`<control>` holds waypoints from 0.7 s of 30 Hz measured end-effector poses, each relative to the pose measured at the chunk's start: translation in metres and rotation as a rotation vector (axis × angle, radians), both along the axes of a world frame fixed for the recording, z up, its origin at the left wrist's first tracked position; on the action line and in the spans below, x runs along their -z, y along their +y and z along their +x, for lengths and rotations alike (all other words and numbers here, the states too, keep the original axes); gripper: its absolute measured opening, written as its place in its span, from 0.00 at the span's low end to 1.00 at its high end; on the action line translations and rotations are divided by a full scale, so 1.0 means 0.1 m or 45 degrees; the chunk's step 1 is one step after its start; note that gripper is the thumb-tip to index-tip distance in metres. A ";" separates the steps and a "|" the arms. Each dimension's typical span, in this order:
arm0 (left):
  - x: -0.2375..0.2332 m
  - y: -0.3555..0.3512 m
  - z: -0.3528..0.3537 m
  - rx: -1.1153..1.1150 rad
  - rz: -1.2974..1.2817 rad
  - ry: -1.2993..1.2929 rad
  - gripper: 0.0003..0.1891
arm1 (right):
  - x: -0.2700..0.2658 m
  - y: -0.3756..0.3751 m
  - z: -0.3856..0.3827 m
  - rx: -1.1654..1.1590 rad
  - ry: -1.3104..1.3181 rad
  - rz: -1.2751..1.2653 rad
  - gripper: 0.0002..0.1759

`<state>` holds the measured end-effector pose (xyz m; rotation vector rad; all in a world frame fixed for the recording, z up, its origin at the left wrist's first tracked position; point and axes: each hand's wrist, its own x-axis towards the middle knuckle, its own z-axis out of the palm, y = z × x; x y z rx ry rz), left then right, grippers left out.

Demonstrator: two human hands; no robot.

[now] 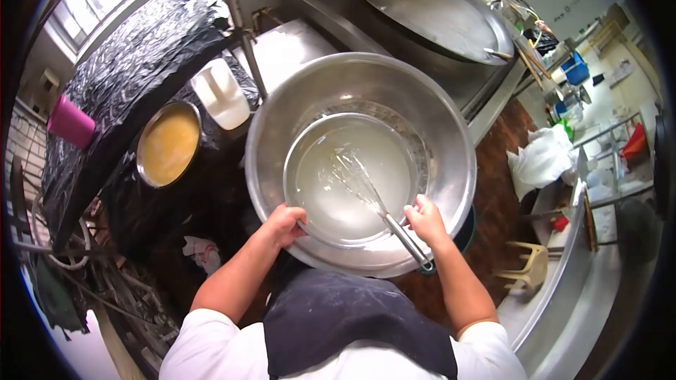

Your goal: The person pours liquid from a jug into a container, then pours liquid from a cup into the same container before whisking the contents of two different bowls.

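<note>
A smaller metal bowl (290,197) of cloudy whitish liquid sits inside a large steel basin (282,105). A wire whisk (377,204) leans in the liquid, its handle lying across the rims toward me. My left hand (286,225) is closed on the inner bowl's lower left rim. At the lower right of that bowl, my right hand (424,219) is closed around its rim, just beside the whisk handle.
To the left, a bowl of yellow liquid (169,146), a white jug (220,93) and a pink cup (71,122) stand by black plastic sheeting (141,49). A wide pan (436,10) is behind. A white bag (541,162) and beige stool (524,265) are right.
</note>
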<state>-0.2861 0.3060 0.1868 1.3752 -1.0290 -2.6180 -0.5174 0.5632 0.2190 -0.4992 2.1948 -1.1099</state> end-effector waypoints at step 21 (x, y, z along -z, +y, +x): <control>0.67 0.20 -0.92 0.124 -0.101 -0.272 0.13 | 0.75 0.36 -0.49 0.302 -0.409 0.053 0.26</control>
